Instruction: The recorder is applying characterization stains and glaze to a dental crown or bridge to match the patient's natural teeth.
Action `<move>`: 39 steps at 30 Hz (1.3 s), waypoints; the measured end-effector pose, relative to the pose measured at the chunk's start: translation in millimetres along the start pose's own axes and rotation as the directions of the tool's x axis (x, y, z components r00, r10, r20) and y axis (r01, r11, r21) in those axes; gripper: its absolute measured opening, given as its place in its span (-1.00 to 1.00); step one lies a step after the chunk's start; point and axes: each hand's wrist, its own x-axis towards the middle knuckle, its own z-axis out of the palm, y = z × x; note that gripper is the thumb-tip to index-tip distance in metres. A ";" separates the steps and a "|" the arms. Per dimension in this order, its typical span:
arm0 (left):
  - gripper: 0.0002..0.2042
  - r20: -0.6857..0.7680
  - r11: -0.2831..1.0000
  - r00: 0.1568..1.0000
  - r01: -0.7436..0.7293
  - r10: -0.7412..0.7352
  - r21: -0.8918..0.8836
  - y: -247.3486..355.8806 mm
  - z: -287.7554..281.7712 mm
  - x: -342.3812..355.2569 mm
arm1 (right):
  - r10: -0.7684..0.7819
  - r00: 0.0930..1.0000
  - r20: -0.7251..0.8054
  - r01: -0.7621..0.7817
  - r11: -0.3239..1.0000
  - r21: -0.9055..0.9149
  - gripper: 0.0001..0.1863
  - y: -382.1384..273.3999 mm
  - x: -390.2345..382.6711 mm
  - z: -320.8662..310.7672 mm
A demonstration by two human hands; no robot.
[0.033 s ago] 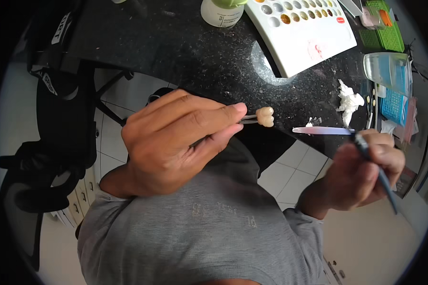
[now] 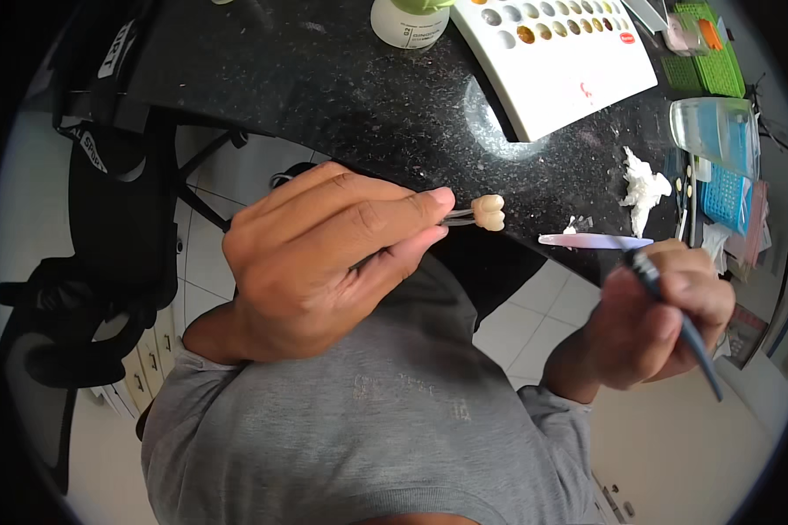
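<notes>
- Left hand (image 2: 324,262): fingers folded shut around thin metal tweezers (image 2: 457,217), whose tips grip a small cream-coloured tooth-shaped piece (image 2: 488,212), a short row of joined crowns. The piece is held in the air just off the near edge of the dark speckled worktop (image 2: 341,87).
- Right hand (image 2: 665,319): curled closed around a slim dark-handled brush (image 2: 683,324); a pale flat strip (image 2: 595,241) projects leftward from the fingertips toward the piece, its end well short of it.
- Change: none discernible against the paired view taken at the same instant; hands, piece and tools match, so the piece appears held steady, the brush not touching it.
- Surroundings: white palette (image 2: 560,61) with round wells toward the far edge; crumpled white tissue (image 2: 643,184) near the right edge; pale bottle (image 2: 409,22) at the far edge.
</notes>
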 end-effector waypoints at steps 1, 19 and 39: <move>-0.73 0.019 1.000 1.000 0.012 -0.013 0.007 0.1 -0.4 1.1 | -0.030 0.999 0.021 0.029 0.999 0.018 -0.76 6.7 -4.1 3.3; -0.72 -0.076 0.996 0.995 -0.063 0.068 0.058 0.7 8.1 -4.3 | -0.143 0.988 0.061 0.146 0.988 -0.056 -0.79 16.3 -6.3 16.1; -0.66 -0.120 0.966 0.970 -0.190 0.213 0.174 -6.0 15.4 -9.4 | -0.126 0.992 -0.005 0.126 0.992 -0.011 -0.79 18.9 -7.2 19.7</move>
